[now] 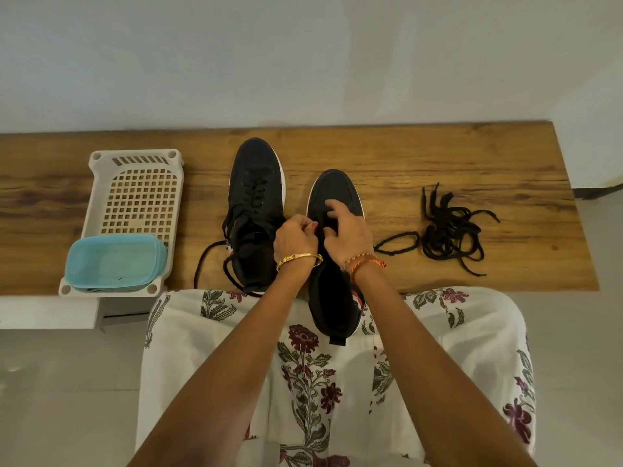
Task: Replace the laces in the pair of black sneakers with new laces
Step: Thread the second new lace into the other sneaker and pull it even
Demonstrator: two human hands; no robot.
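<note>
We work at the unlaced black fabric sneaker [337,203] on the wooden worktop [472,156]; our left hand [295,239] and right hand [347,232] curl over its tongue, grip unclear. Loose black laces [448,230] lie right of it.

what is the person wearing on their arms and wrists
Both forearms are bare, with no sleeves in view. The left hand has a gold bangle at its wrist. The right hand has a brown bead bracelet and an orange thread band at its wrist.

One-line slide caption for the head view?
Both hands, left and right, work at the right sneaker's eyelets; laced left sneaker alongside, loose black laces on the bench.
</note>
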